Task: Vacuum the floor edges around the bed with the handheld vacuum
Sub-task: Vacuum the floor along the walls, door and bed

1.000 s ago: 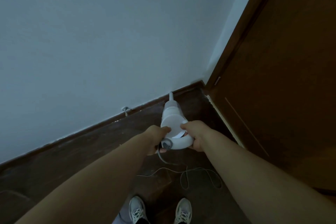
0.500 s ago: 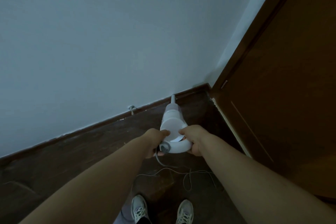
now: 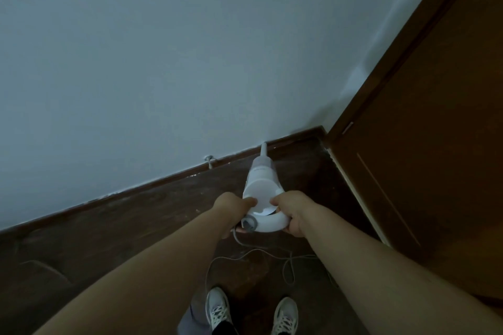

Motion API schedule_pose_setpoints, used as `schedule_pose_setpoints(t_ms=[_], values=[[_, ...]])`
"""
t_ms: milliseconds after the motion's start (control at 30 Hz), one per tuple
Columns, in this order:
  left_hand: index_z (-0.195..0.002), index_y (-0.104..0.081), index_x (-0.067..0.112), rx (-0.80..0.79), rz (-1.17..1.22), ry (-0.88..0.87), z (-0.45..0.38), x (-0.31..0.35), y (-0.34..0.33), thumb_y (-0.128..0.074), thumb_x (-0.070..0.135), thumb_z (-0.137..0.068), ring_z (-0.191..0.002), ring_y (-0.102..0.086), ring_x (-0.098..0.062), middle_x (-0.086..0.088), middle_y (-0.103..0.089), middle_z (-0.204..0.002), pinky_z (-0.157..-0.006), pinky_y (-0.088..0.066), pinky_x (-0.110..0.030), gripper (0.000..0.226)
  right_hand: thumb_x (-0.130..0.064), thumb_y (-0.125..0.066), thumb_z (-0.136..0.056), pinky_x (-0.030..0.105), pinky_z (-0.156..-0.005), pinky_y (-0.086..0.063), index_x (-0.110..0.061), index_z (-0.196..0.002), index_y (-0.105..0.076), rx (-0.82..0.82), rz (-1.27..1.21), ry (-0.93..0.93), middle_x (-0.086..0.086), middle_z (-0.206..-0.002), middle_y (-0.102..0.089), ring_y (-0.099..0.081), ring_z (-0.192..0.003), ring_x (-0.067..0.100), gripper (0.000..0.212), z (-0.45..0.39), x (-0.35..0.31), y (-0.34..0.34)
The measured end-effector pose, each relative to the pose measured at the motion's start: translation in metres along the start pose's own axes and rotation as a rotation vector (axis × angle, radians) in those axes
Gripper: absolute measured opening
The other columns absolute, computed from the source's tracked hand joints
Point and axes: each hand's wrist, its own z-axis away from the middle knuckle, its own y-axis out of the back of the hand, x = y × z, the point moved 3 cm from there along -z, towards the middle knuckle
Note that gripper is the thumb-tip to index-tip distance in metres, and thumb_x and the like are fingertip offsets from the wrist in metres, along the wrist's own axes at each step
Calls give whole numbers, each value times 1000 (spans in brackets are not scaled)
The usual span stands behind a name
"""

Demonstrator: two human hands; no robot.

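Grip: our left hand (image 3: 231, 211) and right hand (image 3: 292, 211) both curl round the vacuum (image 3: 262, 187) handle.
Vacuum: nozzle at the skirting (image 3: 163, 181), near the door (image 3: 424, 144).
Handling: we judge it light, rigid, smooth plastic; the looped handle suits holding.
Cord (image 3: 288, 261): trails loose by our shoes.

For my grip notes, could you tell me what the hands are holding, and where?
Both hands, left and right, grip the white handheld vacuum at its rear loop handle.
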Motion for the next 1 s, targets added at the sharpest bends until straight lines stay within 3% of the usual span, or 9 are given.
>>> schedule_pose_setpoints(t_ms=[167, 367, 433, 567, 700, 833, 1000], values=[[-100, -60, 1, 44, -62, -11, 4, -8, 18, -64, 35, -89, -61, -60, -19, -9, -62, -78, -45, -45, -24, 36, -16, -56, -93, 44, -93, -52, -10, -129, -49, 16, 17, -3, 15, -112, -56, -59, -107, 31, 38, 5, 4, -18], [-94, -65, 2, 99, -187, -62, 4, -18, 41, -64, 40, -88, -59, -59, -15, -5, -63, -70, -52, -46, -22, 38, -16, -56, -93, 44, -94, -51, -10, -131, -49, 11, 38, -4, 15, -114, -55, -58, -108, 31, 39, 10, 7, -42], [-104, -68, 7, 95, -207, -109, 4, -20, 47, -61, 39, -89, -65, -62, -15, -6, -68, -82, -57, -49, -22, 36, -16, -56, -93, 44, -94, -51, -10, -131, -48, 22, 44, 2, 16, -117, -55, -57, -109, 31, 40, 10, 8, -49], [-129, -57, 14, 62, 41, -181, 2, -29, 55, -64, 27, -90, -88, -66, -20, -10, -66, -115, -62, -55, -24, 42, -17, -57, -92, 45, -93, -52, -10, -129, -49, 30, 52, -6, 15, -112, -55, -58, -106, 31, 38, 12, 6, -58], [-135, -53, 16, 2, 113, -169, -1, -34, 59, -66, 24, -89, -94, -68, -24, -11, -65, -119, -78, -59, -37, 48, -16, -57, -92, 45, -92, -53, -10, -129, -49, 38, 52, -5, 16, -114, -56, -59, -106, 31, 39, 14, 5, -64], [-134, -53, 15, 5, 84, -194, -3, -34, 67, -66, 23, -88, -97, -67, -24, -11, -64, -121, -86, -57, -39, 48, -14, -56, -92, 42, -90, -53, -9, -131, -48, 46, 51, 5, 16, -115, -55, -58, -107, 31, 40, 16, 5, -71], [-129, -58, 14, 18, -11, -189, -5, -35, 80, -64, 26, -90, -88, -67, -19, -8, -67, -112, -67, -56, -25, 41, -12, -54, -93, 42, -90, -52, -8, -133, -46, 39, 47, 22, 17, -123, -54, -56, -111, 32, 41, 20, 2, -83]])
